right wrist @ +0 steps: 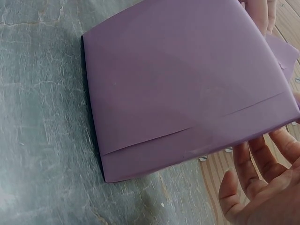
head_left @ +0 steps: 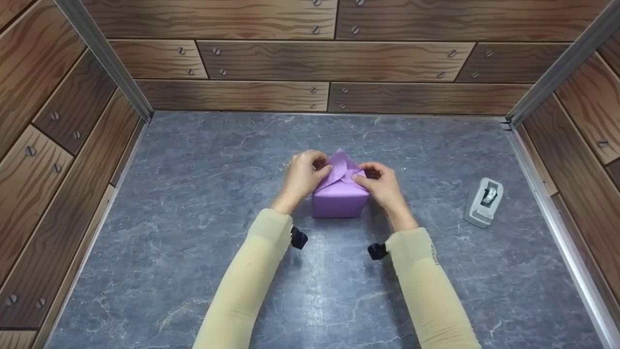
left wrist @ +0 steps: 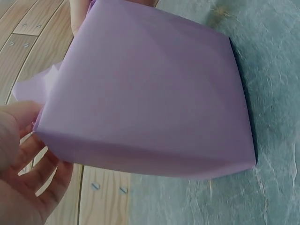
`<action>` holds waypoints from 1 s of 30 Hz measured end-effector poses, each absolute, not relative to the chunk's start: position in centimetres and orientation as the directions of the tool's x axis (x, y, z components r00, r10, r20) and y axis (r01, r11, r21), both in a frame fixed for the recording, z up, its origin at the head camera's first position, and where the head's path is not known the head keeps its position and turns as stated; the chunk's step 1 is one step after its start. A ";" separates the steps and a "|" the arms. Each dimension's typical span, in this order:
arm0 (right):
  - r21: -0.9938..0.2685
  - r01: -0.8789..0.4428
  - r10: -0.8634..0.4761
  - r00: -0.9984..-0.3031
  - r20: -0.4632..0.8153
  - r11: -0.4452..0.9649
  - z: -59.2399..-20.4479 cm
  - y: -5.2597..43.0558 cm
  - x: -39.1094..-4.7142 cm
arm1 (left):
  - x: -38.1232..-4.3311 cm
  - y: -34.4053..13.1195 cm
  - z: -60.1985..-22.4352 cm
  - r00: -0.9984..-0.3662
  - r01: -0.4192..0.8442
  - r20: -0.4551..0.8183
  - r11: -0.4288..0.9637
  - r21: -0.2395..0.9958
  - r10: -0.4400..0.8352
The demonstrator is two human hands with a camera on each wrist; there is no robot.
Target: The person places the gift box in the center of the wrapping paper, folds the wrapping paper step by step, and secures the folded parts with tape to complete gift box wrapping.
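A box wrapped in purple paper [head_left: 340, 202] stands on the grey marbled table, with folded paper flaps overlapping on its top and one pointed flap [head_left: 340, 158] rising at the far side. My left hand [head_left: 304, 173] grips the paper at the left top edge, thumb on top and fingers down the side. On the opposite edge, the thumb of my right hand [head_left: 382, 183] presses the folded paper while its fingers curve around the side. The box's smooth near face [left wrist: 145, 89] fills much of the left wrist view. A paper seam [right wrist: 150, 140] runs along it in the right wrist view.
To the right on the table [head_left: 193, 232] stands a grey tape dispenser [head_left: 486, 202] with a roll of tape in it. Wood-patterned walls [head_left: 334, 60] with metal corner posts enclose the back and both sides. A small black camera [head_left: 299, 238] sits at each wrist.
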State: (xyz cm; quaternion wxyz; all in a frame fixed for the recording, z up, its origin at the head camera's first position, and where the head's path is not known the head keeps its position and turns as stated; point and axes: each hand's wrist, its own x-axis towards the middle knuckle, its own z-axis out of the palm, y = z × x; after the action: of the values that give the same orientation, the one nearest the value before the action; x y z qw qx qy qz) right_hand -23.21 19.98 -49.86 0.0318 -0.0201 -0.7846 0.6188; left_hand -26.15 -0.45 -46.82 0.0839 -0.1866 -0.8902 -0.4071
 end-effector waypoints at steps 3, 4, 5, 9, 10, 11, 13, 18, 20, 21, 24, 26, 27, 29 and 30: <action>-0.974 0.006 0.083 -0.996 0.014 0.228 -49.9 19.9 -23.2 | -26.2 -0.6 -47.0 -0.916 0.400 0.284 0.591 0.701 0.284; -0.973 0.010 0.086 -0.996 0.010 0.229 -49.9 19.9 -23.3 | -26.2 -0.6 -47.0 -0.917 0.397 0.277 0.590 0.704 0.287; -0.973 0.013 0.088 -0.996 0.007 0.231 -49.9 19.9 -23.3 | -26.2 -0.6 -47.0 -0.918 0.395 0.274 0.590 0.704 0.287; -0.971 0.006 0.083 -0.996 0.014 0.239 -50.0 19.9 -23.3 | -26.2 -0.6 -47.2 -0.916 0.399 0.284 0.574 0.715 0.282; -0.970 -0.002 0.078 -0.997 0.021 0.242 -50.0 19.9 -23.3 | -26.2 -0.7 -47.2 -0.914 0.404 0.292 0.570 0.715 0.282; -0.969 -0.010 0.071 -0.997 0.029 0.246 -49.9 19.9 -23.3 | -26.1 -0.7 -47.2 -0.911 0.411 0.299 0.564 0.716 0.284; -0.970 -0.036 0.052 -0.997 0.049 0.241 -49.6 19.9 -23.2 | -26.0 -0.8 -47.3 -0.903 0.429 0.318 0.553 0.714 0.289; -0.959 -0.139 0.000 -0.990 0.144 0.245 -48.0 19.6 -22.3 | -25.7 -0.9 -47.6 -0.878 0.478 0.370 0.532 0.699 0.303; -0.944 -0.176 -0.015 -0.984 0.179 0.278 -47.3 19.4 -22.0 | -25.7 -1.0 -47.7 -0.871 0.492 0.388 0.527 0.693 0.302; -0.938 -0.185 -0.019 -0.982 0.188 0.294 -47.1 19.4 -21.9 | -25.7 -0.9 -47.8 -0.868 0.496 0.395 0.529 0.689 0.300; -0.929 -0.192 -0.028 -0.981 0.193 0.317 -46.7 19.2 -21.8 | -25.6 -0.9 -47.9 -0.869 0.495 0.402 0.524 0.693 0.289; -0.929 -0.183 -0.022 -0.982 0.186 0.321 -46.5 19.2 -21.8 | -25.6 -0.9 -48.0 -0.871 0.491 0.400 0.520 0.699 0.284; -0.930 -0.177 -0.016 -0.983 0.182 0.322 -46.4 19.1 -21.8 | -25.6 -0.9 -48.0 -0.872 0.489 0.399 0.518 0.702 0.283; -0.926 -0.173 -0.002 -0.983 0.183 0.337 -46.2 19.0 -21.8 | -25.6 -0.9 -48.0 -0.871 0.492 0.402 0.511 0.705 0.283; -0.924 -0.170 0.005 -0.983 0.182 0.342 -46.1 18.9 -21.8 | -25.6 -0.9 -48.1 -0.870 0.494 0.404 0.509 0.705 0.283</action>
State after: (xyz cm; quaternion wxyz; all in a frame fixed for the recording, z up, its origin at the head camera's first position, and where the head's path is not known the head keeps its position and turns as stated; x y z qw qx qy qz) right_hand -21.84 18.88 -46.07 0.0766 0.0503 -0.8156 0.5713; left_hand -25.59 -0.89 -48.08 0.1192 -0.2258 -0.8604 -0.4410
